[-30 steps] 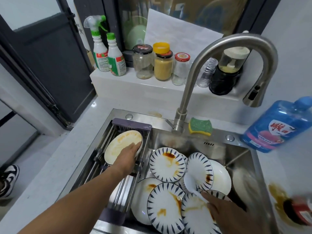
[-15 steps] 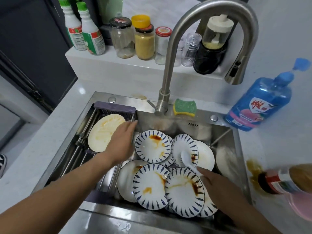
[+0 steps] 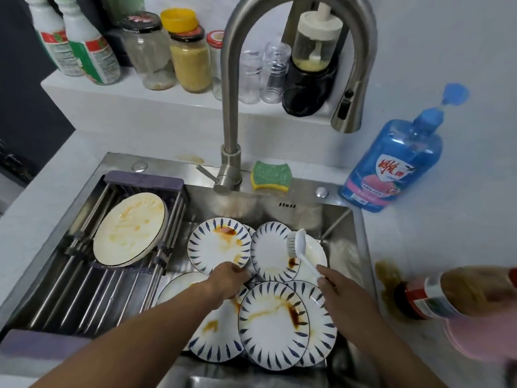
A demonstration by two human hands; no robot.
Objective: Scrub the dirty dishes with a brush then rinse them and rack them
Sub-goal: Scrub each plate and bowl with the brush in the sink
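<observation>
While stained dishes are lying heaped in the sink (image 3: 302, 214), a person's right hand (image 3: 340, 288) is gripping the white brush (image 3: 303, 257) by its handle. Its long axis is slanting away and leftward, bristles hanging over the back of the pile. The left hand (image 3: 228, 278) is reaching in beside it, fingers curling at the near rim of a sauce-streaked plate (image 3: 218, 247). Whether they are actually pinching it cannot be told from this angle. That plate is lying directly ahead of the left hand, the nearer one, with the bristles waiting just to its right.
</observation>
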